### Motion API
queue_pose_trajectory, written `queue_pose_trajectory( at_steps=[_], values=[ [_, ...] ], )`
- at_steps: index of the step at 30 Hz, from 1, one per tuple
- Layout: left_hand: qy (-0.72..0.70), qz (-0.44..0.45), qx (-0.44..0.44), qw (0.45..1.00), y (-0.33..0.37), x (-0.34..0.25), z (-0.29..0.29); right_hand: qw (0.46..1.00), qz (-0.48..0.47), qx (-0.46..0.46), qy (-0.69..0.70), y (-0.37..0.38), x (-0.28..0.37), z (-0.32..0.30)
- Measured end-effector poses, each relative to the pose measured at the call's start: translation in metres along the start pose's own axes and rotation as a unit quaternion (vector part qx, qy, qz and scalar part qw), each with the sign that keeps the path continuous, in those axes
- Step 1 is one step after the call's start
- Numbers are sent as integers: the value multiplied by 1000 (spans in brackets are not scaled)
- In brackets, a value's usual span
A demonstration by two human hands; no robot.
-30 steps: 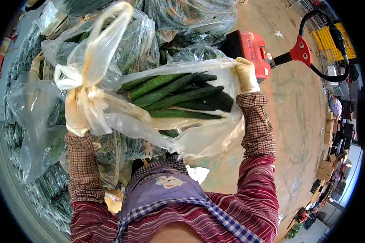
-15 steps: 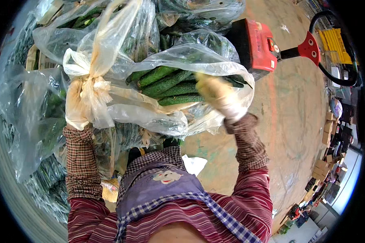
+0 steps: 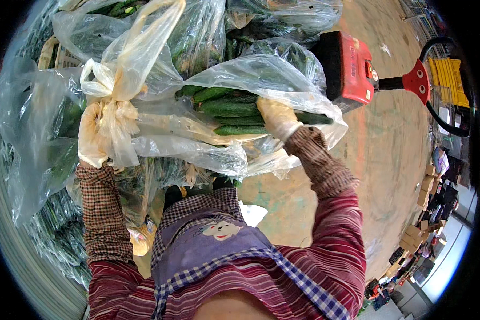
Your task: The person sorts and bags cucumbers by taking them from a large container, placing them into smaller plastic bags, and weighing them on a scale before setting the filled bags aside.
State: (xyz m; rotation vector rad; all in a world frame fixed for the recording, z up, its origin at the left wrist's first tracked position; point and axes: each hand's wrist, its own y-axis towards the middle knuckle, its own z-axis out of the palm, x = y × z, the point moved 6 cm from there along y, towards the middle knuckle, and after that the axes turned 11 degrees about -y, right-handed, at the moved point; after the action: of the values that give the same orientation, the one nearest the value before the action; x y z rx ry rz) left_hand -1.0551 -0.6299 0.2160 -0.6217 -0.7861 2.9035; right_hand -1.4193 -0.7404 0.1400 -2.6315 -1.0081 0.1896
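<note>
Long green cucumbers (image 3: pixel 232 109) lie side by side in the mouth of a clear plastic bag (image 3: pixel 186 152). My right hand (image 3: pixel 277 116), in a pale soiled glove, is closed over the cucumbers from above, its fingertips hidden among them. One cucumber end pokes out on the right of this hand. At the left, my gloved left hand (image 3: pixel 93 136) clutches a bunched, knotted plastic neck (image 3: pixel 117 114), whose loose ends stand up above the fist. How that neck joins the bag under my right hand is hard to make out.
More plastic bags of cucumbers (image 3: pixel 197 45) are heaped beyond and to the left. A red and black machine (image 3: pixel 352 66) with a looped black handle stands at the right. Cardboard boxes (image 3: pixel 413 237) and a yellow crate (image 3: pixel 448 77) line the far right side.
My right hand, blurred before, has come to rest on the cucumbers, which lie straighter now. My left hand keeps its hold on the plastic. The whole view has shifted slightly.
</note>
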Motion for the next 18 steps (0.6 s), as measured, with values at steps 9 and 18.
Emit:
queue_pose_trajectory(
  at_steps=[9,18],
  values=[
    [355,153,-8,922,3,-12,-10,992,-5,-96,-77,-40,38,92],
    [143,71,-10,987,0,3,9,999,33,-38,-8,-44,28,99]
  ],
)
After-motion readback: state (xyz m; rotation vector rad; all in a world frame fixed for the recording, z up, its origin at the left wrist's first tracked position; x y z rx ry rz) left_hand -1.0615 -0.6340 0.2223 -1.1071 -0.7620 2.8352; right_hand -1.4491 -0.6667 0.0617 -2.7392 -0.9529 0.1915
